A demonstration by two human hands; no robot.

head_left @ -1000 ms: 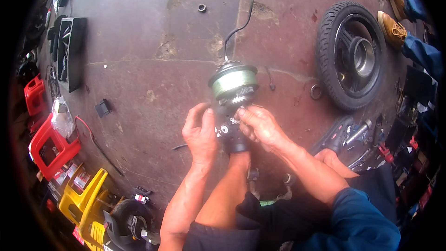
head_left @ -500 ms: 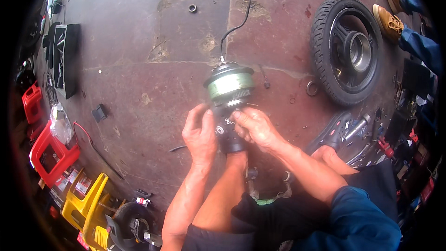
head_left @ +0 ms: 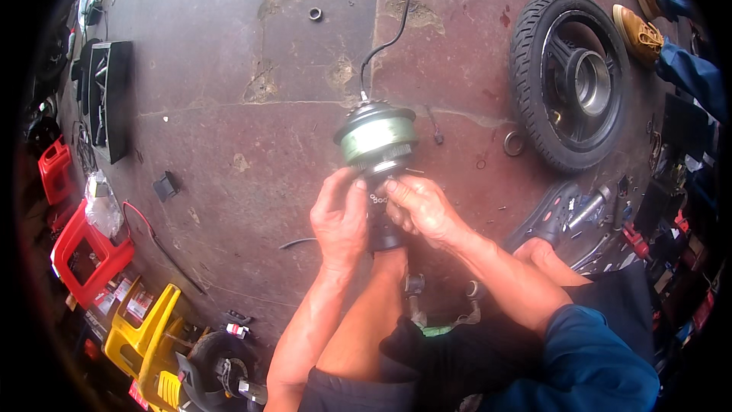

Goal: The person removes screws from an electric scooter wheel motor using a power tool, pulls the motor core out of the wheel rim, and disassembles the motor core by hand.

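Note:
A hub motor (head_left: 379, 137) with a pale green, shiny band and dark stepped rims stands on the floor in front of me, its cable running away from the far end. My left hand (head_left: 341, 214) is closed at the left of the motor's near end, thumb and fingers brought together. Across from it, my right hand (head_left: 419, 204) pinches at the same end; a thin, short piece sticks out beside its fingertips. What either hand holds is too small or hidden. My shoe (head_left: 383, 233) lies just under the hands, partly covered.
On the right lies a wheel with a tyre (head_left: 526, 84); near it are a metal ring (head_left: 513, 143) and another person's tan shoes (head_left: 639, 37). At left are a black tray (head_left: 118, 103), a red stool (head_left: 72, 255) and a yellow stool (head_left: 145, 336). Tools (head_left: 591, 210) lie beside my right foot.
My left hand has moved right and slightly up, closer to the motor's near end and to my right hand. The right hand and the motor have hardly moved.

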